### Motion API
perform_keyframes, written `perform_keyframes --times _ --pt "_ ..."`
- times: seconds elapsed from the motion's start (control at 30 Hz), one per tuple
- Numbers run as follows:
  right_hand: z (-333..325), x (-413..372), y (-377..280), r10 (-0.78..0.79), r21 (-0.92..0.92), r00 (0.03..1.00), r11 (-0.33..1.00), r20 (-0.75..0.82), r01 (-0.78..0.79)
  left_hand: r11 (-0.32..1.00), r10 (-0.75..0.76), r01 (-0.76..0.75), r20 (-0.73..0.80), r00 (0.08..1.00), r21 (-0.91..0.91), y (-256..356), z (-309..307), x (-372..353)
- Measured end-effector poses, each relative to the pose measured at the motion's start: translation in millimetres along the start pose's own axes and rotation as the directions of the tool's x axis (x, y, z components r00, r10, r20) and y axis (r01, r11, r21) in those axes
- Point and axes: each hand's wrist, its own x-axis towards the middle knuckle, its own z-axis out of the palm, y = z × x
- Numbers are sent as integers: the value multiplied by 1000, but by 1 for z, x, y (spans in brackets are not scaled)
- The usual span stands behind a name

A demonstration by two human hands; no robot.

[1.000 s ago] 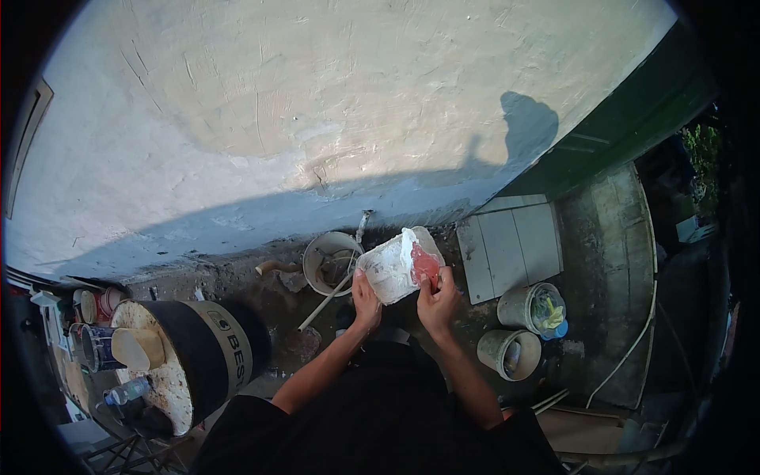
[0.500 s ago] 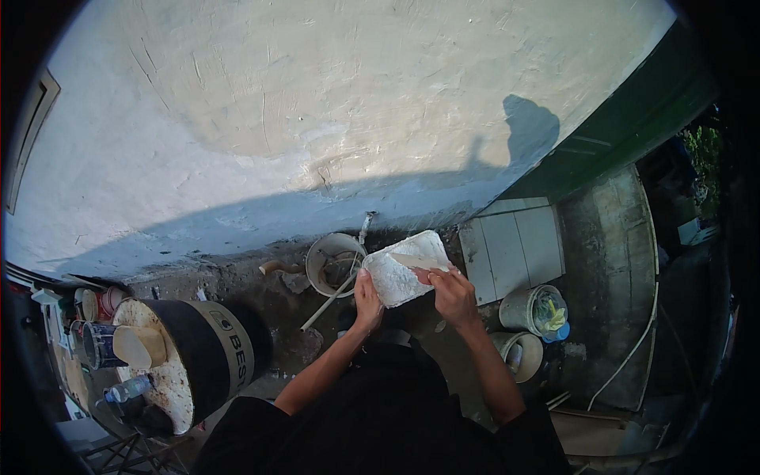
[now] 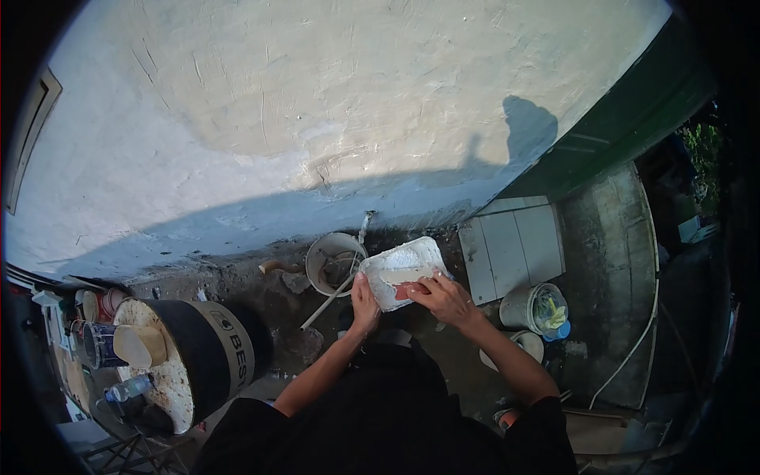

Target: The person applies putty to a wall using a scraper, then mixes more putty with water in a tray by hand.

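My left hand grips the near left side of a white tray, thumb at its rim. White paste lies in the far part of the tray. With my right hand closed on its red grip, a wide putty knife lies low over the near part of the tray. Its pale blade edge runs crosswise along the paste. Fingers of the right hand cover part of the red grip. White specks of paste show on that hand.
A plastered wall rises ahead, with a pipe stub at its foot. Beside the tray stands a bucket with a stick. A black drum is at left. White panels and another bucket are at right.
The putty knife has swung flatter and moved toward me across the tray, its red part now showing more. My right hand has shifted left and its elbow has moved outward.
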Motion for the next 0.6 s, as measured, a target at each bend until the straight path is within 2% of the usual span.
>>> perform_keyframes --times 0.1,0.17,0.3,0.4,0.5,0.6 --pt "-10 -1 2 -34 33 999 999 -2 34 1000 -5 5 -9 1000 20 4 0 -4" --pt "-14 2 5 34 2 999 999 -7 -34 1000 -28 28 -18 999 -14 8 3 -4" --pt "-14 14 8 130 -8 992 992 1 -130 999 17 -17 2 1000 48 -12 -4 -1" --pt "-5 16 4 -18 -24 999 1000 -45 17 999 -8 8 -9 1000 52 -8 1 -4" --pt "-4 11 -4 -133 -40 991 990 -18 132 998 0 1 -33 999 57 -5 -3 -5" --pt "-9 10 2 -127 91 990 987 -57 132 989 39 -31 -49 998 142 -2 -7 -14"
